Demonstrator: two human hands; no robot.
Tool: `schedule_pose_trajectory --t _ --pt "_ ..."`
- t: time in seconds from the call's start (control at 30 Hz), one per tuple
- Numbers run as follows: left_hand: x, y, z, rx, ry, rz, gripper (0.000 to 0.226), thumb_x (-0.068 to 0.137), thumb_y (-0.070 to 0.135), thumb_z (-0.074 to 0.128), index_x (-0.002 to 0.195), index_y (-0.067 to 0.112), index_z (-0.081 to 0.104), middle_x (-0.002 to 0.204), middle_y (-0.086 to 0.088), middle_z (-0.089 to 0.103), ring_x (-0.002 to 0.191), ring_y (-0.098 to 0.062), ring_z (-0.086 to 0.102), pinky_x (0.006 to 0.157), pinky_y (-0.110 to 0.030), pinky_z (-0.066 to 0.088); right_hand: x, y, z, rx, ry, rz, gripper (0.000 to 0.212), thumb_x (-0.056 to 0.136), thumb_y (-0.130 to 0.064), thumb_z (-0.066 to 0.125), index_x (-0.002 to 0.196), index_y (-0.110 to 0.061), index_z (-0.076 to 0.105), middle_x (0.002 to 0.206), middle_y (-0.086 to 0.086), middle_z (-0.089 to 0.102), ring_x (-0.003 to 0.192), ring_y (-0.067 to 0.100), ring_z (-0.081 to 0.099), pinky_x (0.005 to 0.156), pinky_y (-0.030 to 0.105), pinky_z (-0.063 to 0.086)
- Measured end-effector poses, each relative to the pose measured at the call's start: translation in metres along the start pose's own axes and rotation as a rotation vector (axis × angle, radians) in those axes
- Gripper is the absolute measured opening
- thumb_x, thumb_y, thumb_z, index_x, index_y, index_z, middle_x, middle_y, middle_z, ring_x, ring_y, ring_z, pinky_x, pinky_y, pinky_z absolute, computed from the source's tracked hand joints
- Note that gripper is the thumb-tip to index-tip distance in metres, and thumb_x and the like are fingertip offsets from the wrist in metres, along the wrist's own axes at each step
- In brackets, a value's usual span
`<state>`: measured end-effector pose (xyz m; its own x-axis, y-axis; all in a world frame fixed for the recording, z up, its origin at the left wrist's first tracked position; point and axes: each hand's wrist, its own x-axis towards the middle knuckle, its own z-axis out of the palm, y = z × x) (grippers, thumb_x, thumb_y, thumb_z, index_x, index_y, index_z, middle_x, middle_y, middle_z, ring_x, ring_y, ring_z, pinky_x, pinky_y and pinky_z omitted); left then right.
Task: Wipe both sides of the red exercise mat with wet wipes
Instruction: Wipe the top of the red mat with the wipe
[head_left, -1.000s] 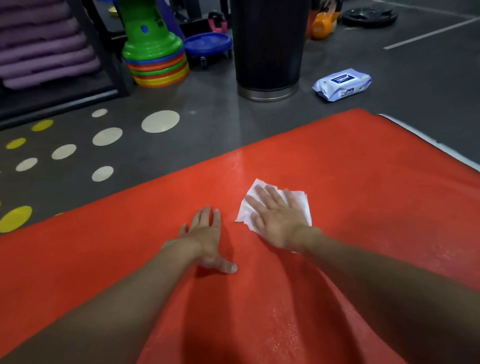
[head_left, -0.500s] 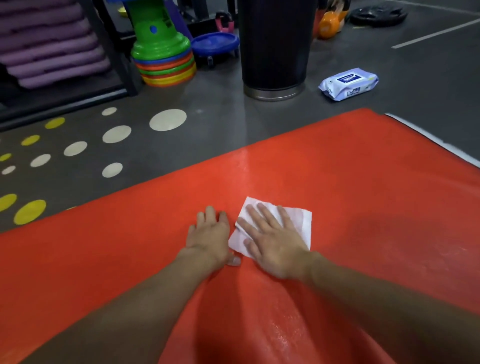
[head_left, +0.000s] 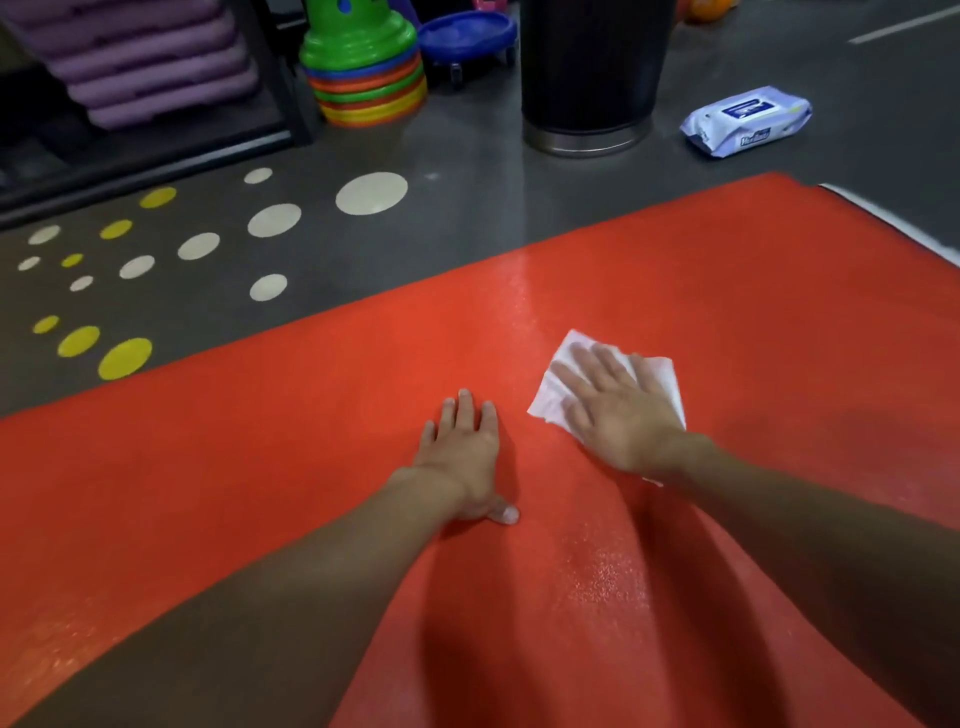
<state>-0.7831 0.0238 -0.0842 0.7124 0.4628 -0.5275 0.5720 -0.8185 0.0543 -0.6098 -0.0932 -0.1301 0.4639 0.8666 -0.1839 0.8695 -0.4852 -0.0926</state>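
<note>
Red exercise mat (head_left: 727, 291) is spread flat on the grey floor (head_left: 467, 208), red face up, and fills the near part of the view. It is probably laid out full so the whole face can be reached from a kneeling position.

A white wet wipe (head_left: 662, 382) is laid open on the mat, right of its middle, and is pressed flat under the right hand (head_left: 618, 415). The wipe is unfolded, not balled, likely so that more of the mat is covered per stroke. Glossy patches are seen on the mat beyond the wipe and nearer the camera; they are judged to be damp, already-wiped areas.

The wipes pack (head_left: 745, 122) is left on the floor just off the mat's far edge, presumably within reach for a fresh sheet. A black bin (head_left: 592, 78) stands beyond that same edge, left of the pack.

Right hand: opened flat, fingers straight and spread, palm down on the wipe; nothing is gripped, and the wipe is held by pressure only.

Left hand (head_left: 465, 452): also flat and open, fingers straight and close together, thumb out to the side, palm pressed on bare mat just left of the wipe. It is judged to be a brace for body weight and to stop the mat from sliding. Nothing is held.

The underside of the mat is not shown; that side is taken as not yet done.
</note>
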Motion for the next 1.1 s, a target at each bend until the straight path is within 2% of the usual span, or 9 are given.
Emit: schedule_pose_trajectory --t 0.07,0.23,0.37,0.43,0.53,0.63,0.73,0.87,1.1 --pt "0.000 0.002 0.001 0.000 0.002 -0.008 0.137 0.068 0.051 0.084 0.154 0.010 -0.015 0.159 -0.019 -0.025 0.149 -0.035 -0.017 0.122 -0.049 0.002 -0.004 -0.016 0.006 0.031 0.015 0.107 0.059 0.100 -0.046 0.006 0.157 -0.032 -0.002 0.166 -0.001 -0.012 0.151 0.022 -0.014 0.119 0.052 -0.009" --pt "0.001 0.000 0.003 -0.022 -0.004 -0.001 0.136 0.070 0.051 0.083 0.154 0.011 -0.016 0.158 -0.018 -0.027 0.148 -0.034 -0.019 0.122 -0.049 0.001 -0.032 -0.017 0.010 -0.018 -0.021 -0.284 0.071 0.089 -0.057 -0.005 0.157 -0.038 0.006 0.165 -0.005 -0.006 0.152 0.018 -0.007 0.120 0.055 0.000" --pt "0.000 0.000 0.001 -0.014 -0.011 -0.003 0.137 0.069 0.050 0.083 0.154 0.011 -0.017 0.158 -0.018 -0.028 0.148 -0.034 -0.019 0.122 -0.049 0.000 -0.019 0.003 0.005 -0.003 0.005 0.093 0.064 0.095 -0.050 -0.002 0.157 -0.033 -0.003 0.166 -0.002 -0.010 0.152 0.019 -0.012 0.120 0.051 -0.007" --pt "-0.002 0.000 -0.001 -0.014 -0.016 -0.005 0.135 0.070 0.051 0.082 0.154 0.011 -0.016 0.158 -0.018 -0.027 0.149 -0.033 -0.019 0.122 -0.048 0.001 -0.034 -0.029 0.013 -0.002 0.029 0.029 0.065 0.095 -0.048 -0.002 0.158 -0.029 -0.001 0.166 0.002 -0.011 0.152 0.024 -0.012 0.118 0.054 -0.007" --pt "-0.011 0.006 0.001 0.049 0.065 -0.010 0.125 0.070 0.053 0.081 0.155 0.008 0.001 0.161 -0.019 -0.003 0.149 -0.036 0.002 0.120 -0.045 0.017 -0.059 -0.032 0.019 0.018 0.001 -0.254 0.066 0.095 -0.052 0.005 0.157 -0.032 0.017 0.166 0.000 0.003 0.153 0.022 0.000 0.119 0.056 0.001" --pt "-0.024 0.018 0.009 0.087 0.175 0.062 0.097 0.078 0.047 0.076 0.149 0.005 0.024 0.148 -0.014 0.026 0.133 -0.034 0.030 0.108 -0.042 0.036 -0.046 0.005 0.010 0.002 0.013 -0.114 0.070 0.090 -0.054 -0.003 0.156 -0.038 0.010 0.166 -0.006 0.001 0.153 0.017 -0.001 0.121 0.054 0.003" --pt "-0.033 0.025 0.015 0.018 0.021 0.077 0.109 0.078 0.052 0.074 0.155 0.008 0.010 0.158 -0.018 0.010 0.144 -0.040 0.015 0.117 -0.045 0.027 -0.054 -0.019 0.015 0.035 0.039 0.077 0.075 0.085 -0.052 -0.011 0.157 -0.034 0.002 0.166 -0.002 -0.008 0.152 0.020 -0.012 0.120 0.052 -0.008" --pt "-0.046 0.022 0.026 -0.007 -0.143 0.079 0.143 0.065 0.062 0.080 0.152 0.013 -0.022 0.157 -0.017 -0.032 0.147 -0.033 -0.024 0.123 -0.044 0.003 -0.094 -0.038 0.022 0.026 -0.020 -0.275 0.066 0.095 -0.053 0.006 0.157 -0.032 0.018 0.165 0.000 0.004 0.153 0.022 0.000 0.121 0.052 -0.001" --pt "-0.056 0.027 0.033 0.001 0.001 0.068 0.138 0.067 0.053 0.083 0.155 0.011 -0.014 0.160 -0.020 -0.022 0.149 -0.035 -0.016 0.123 -0.044 0.005 -0.106 -0.040 0.025 0.047 0.038 0.127 0.070 0.090 -0.050 -0.005 0.157 -0.034 0.007 0.166 0.000 -0.003 0.153 0.023 -0.006 0.120 0.053 -0.003"
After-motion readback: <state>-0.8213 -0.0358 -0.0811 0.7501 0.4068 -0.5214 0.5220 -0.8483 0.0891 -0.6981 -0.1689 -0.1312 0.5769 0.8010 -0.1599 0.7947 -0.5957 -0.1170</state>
